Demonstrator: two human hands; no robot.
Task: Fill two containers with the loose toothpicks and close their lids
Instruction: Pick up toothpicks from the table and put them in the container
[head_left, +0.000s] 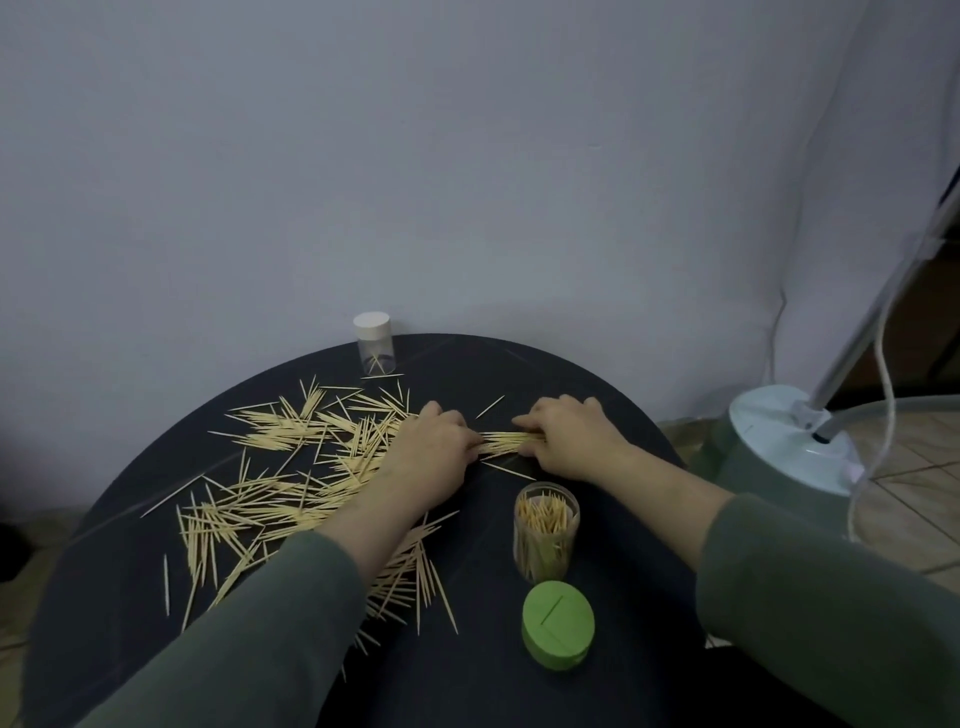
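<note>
Both hands were down on the round dark worktop (467, 364), working one small bundle of toothpicks (501, 441) between them. The left hand (434, 449) had its fingers curled onto one end and the right hand (569, 441) pinched the other, so the sticks lay in a tidy row from hand to hand; I took it they were being squared up so they would drop into a jar together and not jam across the mouth.

Just nearer than the right hand stood the open clear container (545, 530), already well stocked with upright sticks, and nearer again lay its green lid (558, 629), off and waiting. That put both within a short reach of the bundle, which seemed the reason for the arrangement.

The second container (375, 345), white cap on and nearly empty, stood beyond the left hand at the far rim against the wall, so I judged it was being left for later.

The loose toothpicks (291, 483) sprawled out to the left of and under the left forearm, some near the worktop's left edge and liable to be swept off. Between the hands and the open jar the surface was bare, leaving room to lift across. A pale lamp base (789, 441) sat off the worktop beyond the right arm.
</note>
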